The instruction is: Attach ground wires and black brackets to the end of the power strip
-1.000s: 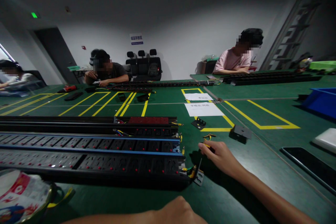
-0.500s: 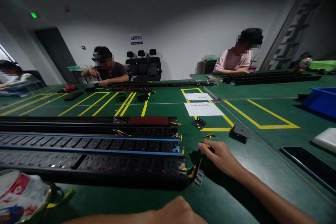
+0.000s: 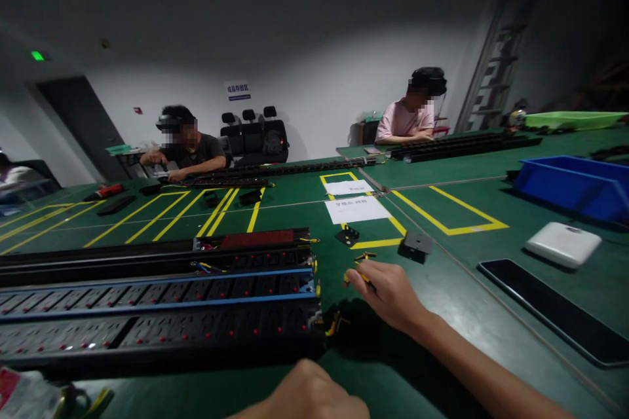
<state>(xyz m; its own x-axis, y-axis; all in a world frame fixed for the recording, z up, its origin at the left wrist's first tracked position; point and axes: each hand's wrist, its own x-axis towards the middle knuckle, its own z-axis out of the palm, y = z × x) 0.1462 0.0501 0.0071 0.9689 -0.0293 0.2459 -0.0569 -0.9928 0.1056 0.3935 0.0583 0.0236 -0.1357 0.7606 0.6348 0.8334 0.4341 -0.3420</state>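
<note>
My right hand (image 3: 388, 291) is closed around a slim yellow-and-black thing (image 3: 364, 277), mostly hidden by the fingers, just right of the power strips' ends. At the bottom edge, my left hand (image 3: 314, 393) shows bent knuckles. Its fingertips are hidden, and so is anything in them. Between the hands, a yellow wire end (image 3: 337, 324) sticks out of the nearest black power strip (image 3: 206, 335). Behind that strip lies a blue-edged power strip (image 3: 206, 288). Small brass-coloured pieces (image 3: 366, 255) lie just beyond my right hand.
A black bracket (image 3: 348, 234) and a black box-shaped part (image 3: 415, 246) lie farther back near paper sheets (image 3: 356, 209). On the right are a phone (image 3: 550, 308), a white case (image 3: 563, 243) and a blue bin (image 3: 574, 190). Two people (image 3: 184, 147) (image 3: 407, 114) work across the table.
The view has turned right, so the table contents appear farther left. A slotted metal bracket at the near strip's end no longer shows. My right hand stays closed by the strip ends.
</note>
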